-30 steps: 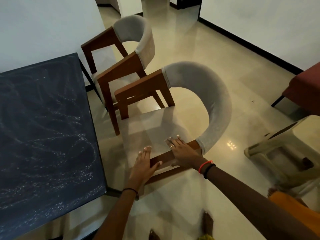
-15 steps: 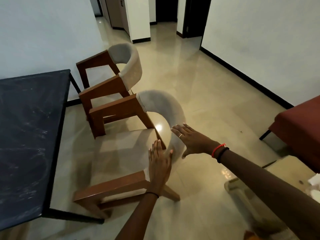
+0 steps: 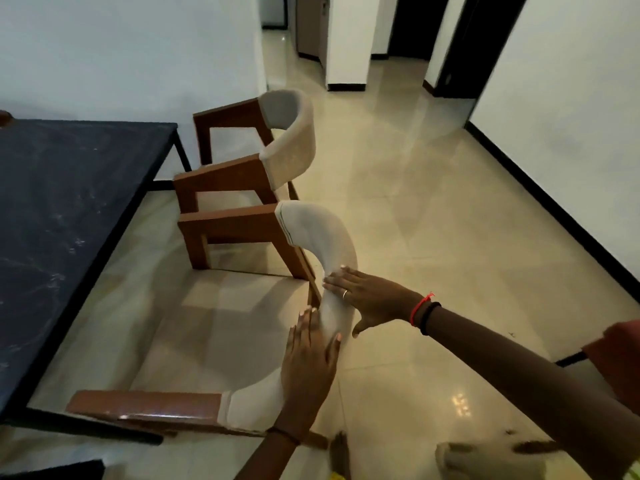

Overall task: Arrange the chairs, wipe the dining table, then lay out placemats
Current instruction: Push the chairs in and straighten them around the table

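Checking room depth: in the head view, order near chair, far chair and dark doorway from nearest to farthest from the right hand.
1. Near chair: right hand touches its padded back.
2. Far chair: just beyond, by the wall.
3. Dark doorway: far down the hall.

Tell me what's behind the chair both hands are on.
A second matching chair stands there, beside the dark table. Its lower legs are hidden by the near chair.

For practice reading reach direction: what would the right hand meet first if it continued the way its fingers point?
The near chair's padded backrest; the right hand appears to be touching it.
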